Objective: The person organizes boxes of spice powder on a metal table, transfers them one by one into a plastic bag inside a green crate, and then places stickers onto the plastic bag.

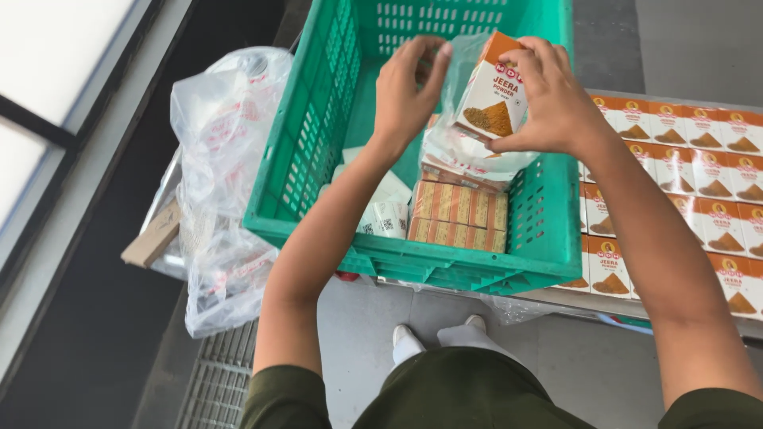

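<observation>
Leftmost, a crumpled clear plastic bag [226, 183] with faint red print hangs beside a green slatted crate [334, 119], and a small cardboard piece [152, 235] pokes out at its lower left. Below the bag lies a metal floor grate [218, 381].

Inside the crate, low against the near wall, sit white packets [381, 208] and, just to their right, a shrink-wrapped block of orange cartons [459, 214] lying on its side.

Above these, the left hand [407, 87] is raised over the crate's middle, its fingers loosely curled and pinching the edge of a thin clear wrapper [465, 147] that sags down toward the cartons. How firmly it holds the film cannot be told.

To its right, the right hand [552, 99] is closed around a small box [494, 95], white with an orange top and a picture of brown powder; fingers wrap its top and far side, thumb below. The box is held tilted, above the crate's right half, partly inside the wrapper.

Further right, on the table [556, 298] beside the crate, rows of identical boxes [699, 175] lie flat, packed edge to edge.

At the bottom edge, white shoes [437, 338] stand on the grey floor.
</observation>
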